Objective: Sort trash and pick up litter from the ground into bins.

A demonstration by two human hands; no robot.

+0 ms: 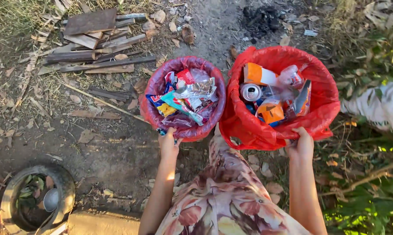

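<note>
1. The left hand (169, 143) grips the near rim of a purple bag (155, 93), fingers closed on the plastic edge.
2. The right hand (301, 146) grips the near rim of a red bag (325, 98), fingers curled shut over the edge.
3. Both bags are held open, side by side and touching at the middle, out in front of the person above bare dirt.
4. The purple bag sits to the left. It holds crumpled wrappers (183, 98): silver foil, clear plastic, and blue, red and yellow packets.
5. The red bag sits to the right. It holds a can (251, 92) with its top facing up, orange cartons (258, 74), and a clear plastic bottle (289, 76) lying near the far side.
6. A floral dress (227, 196) fills the lower middle of the view, between the two forearms.
7. A pile of weathered planks (92, 41) lies on the ground beyond the purple bag, to the upper left.
8. An old tyre (66, 182) rests at the lower left, with leaves and a small metal bowl (51, 199) inside it.
9. A patch of black ash (259, 19) marks the ground beyond the red bag.
10. Green plants (370, 204) and dry leaves cover the right side, where a white sack (379, 106) lies near the red bag.
</note>
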